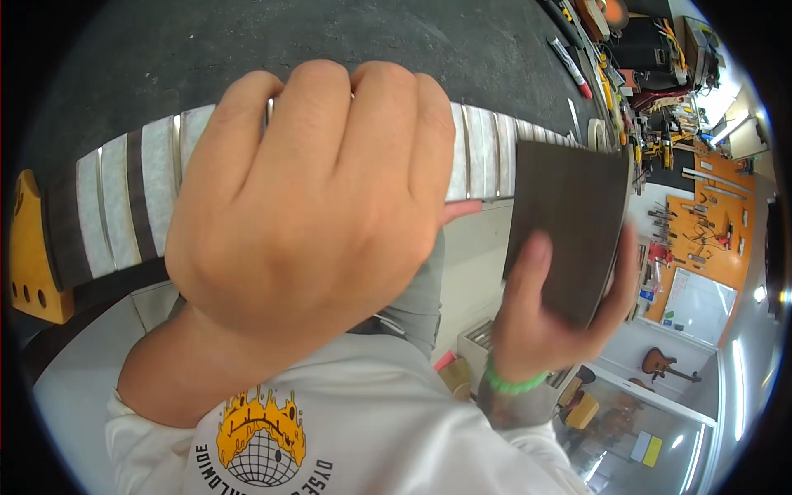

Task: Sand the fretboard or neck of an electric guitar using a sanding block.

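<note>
A guitar neck (pixel 112 206) runs across the view, its fretboard covered in pale strips between metal frets, with a yellow headstock (pixel 37 247) at the left end. My left hand (pixel 309 206) is closed over the middle of the neck, knuckles up, fingertips hidden and a pinkish digit showing below the neck's edge. My right hand (pixel 540 326) grips a dark, flat rectangular sheet or pad (pixel 569 206), thumb on its face and fingers along the far edge, overlapping the right part of the neck.
The neck lies along a dark bench surface (pixel 388 37). Markers (pixel 569 66) and tools line its right side. Beyond are an orange tool board (pixel 701 231), a whiteboard (pixel 693 305), a hanging guitar (pixel 660 363) and a glass-fronted cabinet (pixel 635 437).
</note>
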The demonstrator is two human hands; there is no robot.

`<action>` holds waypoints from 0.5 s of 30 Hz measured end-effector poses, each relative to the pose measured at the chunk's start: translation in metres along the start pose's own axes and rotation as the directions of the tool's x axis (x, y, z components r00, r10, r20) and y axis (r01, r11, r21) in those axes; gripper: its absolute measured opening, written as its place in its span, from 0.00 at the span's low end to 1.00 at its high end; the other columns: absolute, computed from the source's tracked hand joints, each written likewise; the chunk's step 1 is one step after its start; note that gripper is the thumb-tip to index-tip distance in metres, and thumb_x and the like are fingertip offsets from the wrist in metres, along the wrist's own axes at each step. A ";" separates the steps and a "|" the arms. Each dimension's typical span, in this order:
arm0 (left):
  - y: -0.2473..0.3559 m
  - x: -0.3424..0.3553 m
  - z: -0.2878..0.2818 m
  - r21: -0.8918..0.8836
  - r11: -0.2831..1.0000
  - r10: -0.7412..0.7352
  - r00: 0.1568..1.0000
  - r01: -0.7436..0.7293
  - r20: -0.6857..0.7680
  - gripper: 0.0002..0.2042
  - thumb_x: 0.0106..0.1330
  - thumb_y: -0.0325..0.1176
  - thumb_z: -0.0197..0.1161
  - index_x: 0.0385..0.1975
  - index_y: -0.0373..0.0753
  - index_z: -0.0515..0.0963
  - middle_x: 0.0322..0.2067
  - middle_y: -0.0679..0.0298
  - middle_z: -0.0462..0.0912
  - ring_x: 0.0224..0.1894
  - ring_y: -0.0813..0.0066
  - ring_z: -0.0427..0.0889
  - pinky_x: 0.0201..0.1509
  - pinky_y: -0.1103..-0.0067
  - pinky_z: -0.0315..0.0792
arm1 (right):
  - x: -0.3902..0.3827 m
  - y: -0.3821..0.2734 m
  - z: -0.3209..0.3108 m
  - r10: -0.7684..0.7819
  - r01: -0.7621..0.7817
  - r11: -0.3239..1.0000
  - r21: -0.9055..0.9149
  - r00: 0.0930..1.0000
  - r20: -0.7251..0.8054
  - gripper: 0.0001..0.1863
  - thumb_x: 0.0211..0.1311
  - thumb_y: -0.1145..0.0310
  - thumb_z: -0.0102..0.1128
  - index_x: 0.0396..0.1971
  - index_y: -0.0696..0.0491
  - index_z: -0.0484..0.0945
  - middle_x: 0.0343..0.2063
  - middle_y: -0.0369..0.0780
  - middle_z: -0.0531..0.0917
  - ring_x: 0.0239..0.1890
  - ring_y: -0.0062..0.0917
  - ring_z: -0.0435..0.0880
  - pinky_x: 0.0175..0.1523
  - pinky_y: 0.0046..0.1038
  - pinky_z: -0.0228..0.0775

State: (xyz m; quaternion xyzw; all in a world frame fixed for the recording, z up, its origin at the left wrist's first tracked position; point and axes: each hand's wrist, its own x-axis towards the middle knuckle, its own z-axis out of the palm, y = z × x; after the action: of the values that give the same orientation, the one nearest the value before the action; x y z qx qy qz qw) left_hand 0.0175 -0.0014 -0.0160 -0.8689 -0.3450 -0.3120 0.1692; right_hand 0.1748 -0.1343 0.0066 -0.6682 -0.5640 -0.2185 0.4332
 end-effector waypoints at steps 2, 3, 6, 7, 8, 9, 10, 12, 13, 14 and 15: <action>0.003 0.002 0.002 -0.016 1.000 0.016 1.000 -0.016 -0.008 0.32 0.45 0.61 0.70 0.42 0.40 0.83 0.34 0.67 0.81 0.35 0.68 0.81 0.42 0.73 0.77 | -0.013 -0.003 -0.006 0.010 -0.009 1.000 0.015 0.999 -0.037 0.36 0.53 0.79 0.77 0.63 0.69 0.70 0.58 0.52 0.80 0.56 0.37 0.85 0.59 0.31 0.79; 0.004 0.002 0.003 -0.015 0.999 0.036 0.999 -0.036 -0.008 0.32 0.44 0.61 0.70 0.42 0.40 0.83 0.35 0.67 0.81 0.35 0.69 0.80 0.42 0.73 0.77 | -0.009 -0.002 0.001 0.018 -0.017 1.000 0.021 0.998 -0.056 0.37 0.53 0.79 0.77 0.63 0.69 0.70 0.58 0.52 0.80 0.55 0.37 0.85 0.59 0.31 0.79; 0.002 0.004 0.006 -0.033 0.999 -0.005 1.000 0.005 -0.002 0.32 0.43 0.60 0.71 0.41 0.40 0.83 0.35 0.68 0.81 0.36 0.69 0.80 0.42 0.74 0.76 | 0.042 0.010 0.037 -0.087 0.088 0.992 -0.086 0.996 0.011 0.31 0.58 0.78 0.75 0.62 0.64 0.74 0.55 0.48 0.83 0.51 0.30 0.85 0.55 0.29 0.81; 0.003 0.003 0.008 -0.039 0.999 -0.009 1.000 0.008 -0.011 0.32 0.43 0.60 0.71 0.41 0.40 0.83 0.35 0.68 0.81 0.36 0.69 0.80 0.42 0.74 0.76 | 0.060 0.015 0.049 -0.077 0.080 0.994 -0.080 0.996 0.044 0.30 0.58 0.77 0.76 0.61 0.63 0.75 0.53 0.47 0.83 0.50 0.28 0.85 0.54 0.28 0.81; 0.002 0.003 0.009 -0.048 0.999 0.003 1.000 -0.003 -0.013 0.31 0.43 0.60 0.71 0.41 0.40 0.83 0.34 0.68 0.81 0.35 0.69 0.80 0.41 0.74 0.75 | 0.070 0.018 0.057 -0.059 0.065 0.996 -0.062 0.995 0.082 0.29 0.58 0.77 0.76 0.59 0.63 0.77 0.52 0.47 0.84 0.48 0.27 0.85 0.52 0.27 0.81; 0.001 0.002 0.010 -0.059 0.998 0.013 1.000 -0.014 -0.014 0.31 0.43 0.60 0.70 0.41 0.39 0.83 0.34 0.68 0.81 0.34 0.70 0.79 0.40 0.74 0.75 | 0.069 0.017 0.054 -0.061 0.066 0.996 -0.059 0.995 0.085 0.29 0.58 0.77 0.76 0.59 0.63 0.77 0.52 0.47 0.84 0.48 0.27 0.85 0.52 0.27 0.81; 0.001 0.004 0.007 -0.057 0.998 0.009 1.000 -0.009 -0.012 0.31 0.43 0.60 0.70 0.41 0.39 0.83 0.34 0.68 0.81 0.34 0.70 0.79 0.40 0.74 0.75 | 0.066 0.016 0.049 -0.059 0.062 0.997 -0.035 0.994 0.090 0.30 0.58 0.76 0.76 0.60 0.63 0.75 0.52 0.47 0.84 0.48 0.27 0.86 0.52 0.27 0.81; 0.002 0.009 0.002 -0.158 0.987 -0.023 0.998 0.013 -0.062 0.31 0.42 0.59 0.71 0.40 0.39 0.83 0.33 0.68 0.80 0.33 0.70 0.78 0.39 0.75 0.74 | 0.045 0.010 0.035 -0.060 0.061 0.998 -0.003 0.992 0.110 0.31 0.58 0.76 0.76 0.61 0.64 0.74 0.53 0.47 0.83 0.49 0.28 0.86 0.52 0.27 0.81; 0.003 0.008 0.001 -0.158 0.987 -0.030 0.998 0.021 -0.057 0.31 0.42 0.59 0.71 0.40 0.39 0.83 0.33 0.68 0.80 0.33 0.70 0.78 0.39 0.75 0.74 | 0.022 0.006 0.019 -0.020 0.020 0.999 -0.025 1.000 0.009 0.32 0.55 0.77 0.77 0.60 0.65 0.74 0.54 0.47 0.83 0.50 0.30 0.86 0.53 0.28 0.80; 0.004 0.007 0.001 -0.162 0.987 -0.024 0.997 0.011 -0.080 0.31 0.42 0.58 0.71 0.40 0.39 0.83 0.33 0.68 0.80 0.33 0.70 0.78 0.38 0.75 0.73 | 0.004 0.004 0.008 0.018 -0.022 0.999 -0.042 0.995 -0.094 0.34 0.52 0.77 0.78 0.59 0.67 0.74 0.56 0.46 0.82 0.51 0.32 0.85 0.54 0.29 0.79; 0.004 0.008 0.001 -0.168 0.986 -0.017 0.994 -0.001 -0.106 0.31 0.41 0.58 0.71 0.40 0.39 0.83 0.33 0.68 0.79 0.33 0.70 0.77 0.38 0.75 0.73 | -0.008 0.003 0.004 0.014 -0.017 0.999 -0.040 0.996 -0.090 0.34 0.52 0.77 0.78 0.59 0.67 0.74 0.56 0.46 0.82 0.51 0.32 0.85 0.54 0.29 0.79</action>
State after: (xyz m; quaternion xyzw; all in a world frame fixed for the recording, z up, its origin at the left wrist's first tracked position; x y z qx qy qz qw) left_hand 0.0250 0.0001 -0.0120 -0.8607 -0.3117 -0.3867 0.1124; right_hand 0.1750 -0.1353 -0.0030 -0.6708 -0.5342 -0.2564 0.4460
